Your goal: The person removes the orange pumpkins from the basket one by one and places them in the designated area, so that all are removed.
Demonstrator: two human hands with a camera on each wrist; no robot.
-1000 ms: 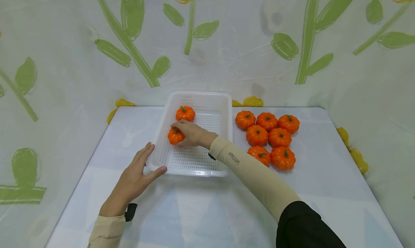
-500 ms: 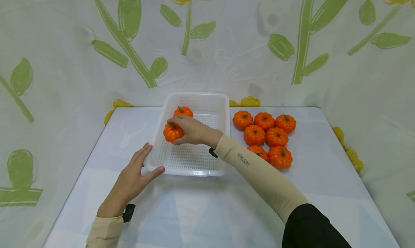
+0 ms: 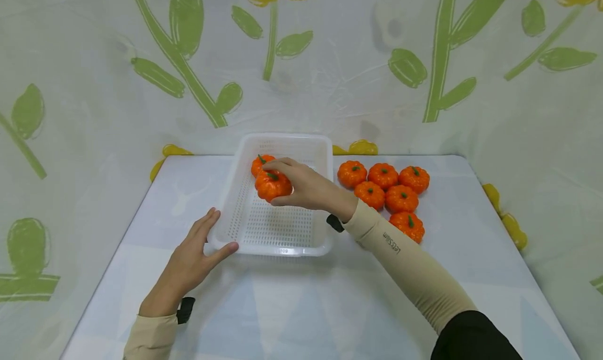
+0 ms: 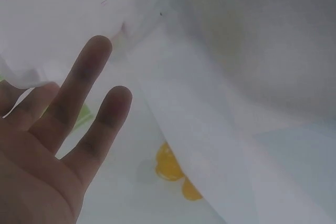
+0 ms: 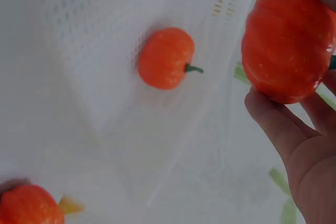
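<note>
My right hand [image 3: 308, 184] pinches a small orange pumpkin [image 3: 273, 186] between thumb and fingers, raised over the white plastic basket [image 3: 287, 251]. In the right wrist view the held pumpkin [image 5: 289, 38] has its green stem turned to the right, partly behind the fingers. Another pumpkin [image 5: 167, 59] sits inside the basket near its far left; in the head view the held one overlaps it. My left hand [image 3: 186, 263] lies at the basket's near left corner, thumb and fingertips at the rim. The left wrist view shows this hand's fingers [image 4: 86, 77] spread and nearly straight.
Right of the basket, several more pumpkins [image 3: 402, 198] stand grouped on the pale table [image 3: 471, 276]; my right forearm hides part of that group. Behind the table hangs a whitish sheet [image 3: 330, 88] printed with green leaves and yellow flowers.
My right hand has raised the pumpkin from the left part of the basket and carried it rightward. The left hand has stayed at the basket's corner.
</note>
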